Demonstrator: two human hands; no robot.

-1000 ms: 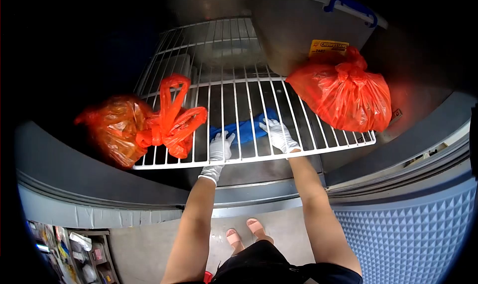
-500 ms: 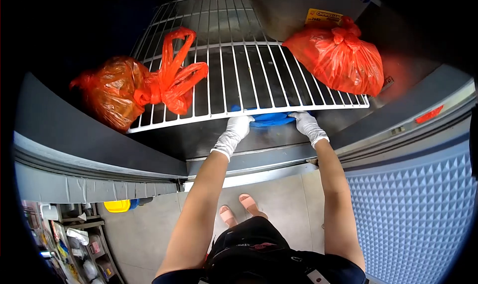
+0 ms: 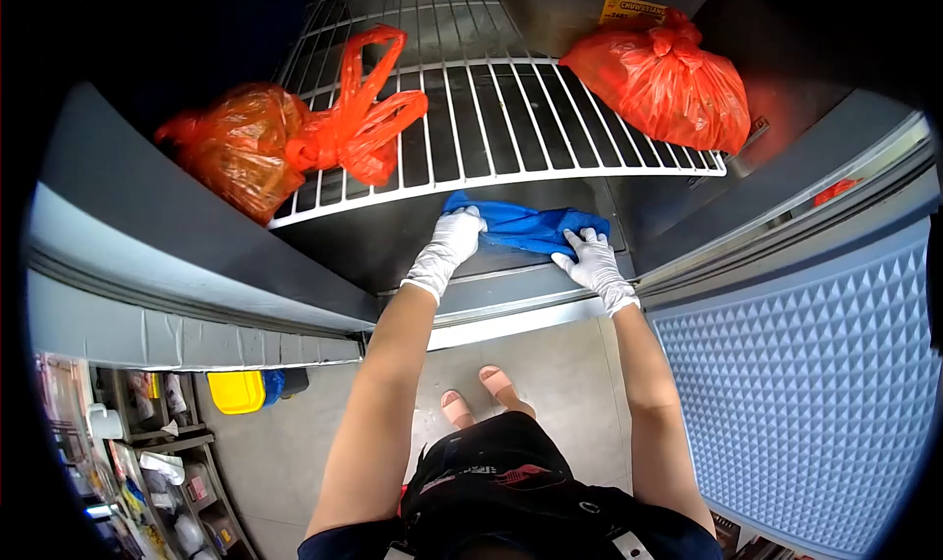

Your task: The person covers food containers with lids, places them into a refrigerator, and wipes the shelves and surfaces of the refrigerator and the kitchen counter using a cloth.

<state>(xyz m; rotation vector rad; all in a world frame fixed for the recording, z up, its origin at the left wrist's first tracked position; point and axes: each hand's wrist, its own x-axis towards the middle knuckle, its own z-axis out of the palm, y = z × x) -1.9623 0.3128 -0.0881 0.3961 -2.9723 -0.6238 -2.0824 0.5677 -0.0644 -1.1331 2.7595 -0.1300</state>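
Observation:
A blue cloth (image 3: pixel 530 229) lies stretched sideways over the dark cabinet floor, just inside the front sill. My left hand (image 3: pixel 457 236), in a white glove, is closed on the cloth's left end. At the right end, my right hand (image 3: pixel 591 260), gloved too, grips the cloth with its thumb and fingers around a fold. Above and behind both hands runs a white wire shelf (image 3: pixel 501 179). A knotted orange-red plastic bag (image 3: pixel 250 147) rests on its left side, with the loop handles standing up. Another tied red bag (image 3: pixel 668 88) sits on the right side.
Grey side walls (image 3: pixel 196 236) frame the cabinet opening. A metal sill (image 3: pixel 491 329) crosses below my hands. On the right stands a blue textured door panel (image 3: pixel 805 403). Lower left are a yellow-lidded bin (image 3: pixel 236 391) and cluttered shelving (image 3: pixel 172 444). A box with a yellow label (image 3: pixel 634 10) stands behind.
Both hands have pulled the blue cloth out from beneath the shelf's front edge, toward me. The cloth is now more spread out and visible. The view has shifted slightly.

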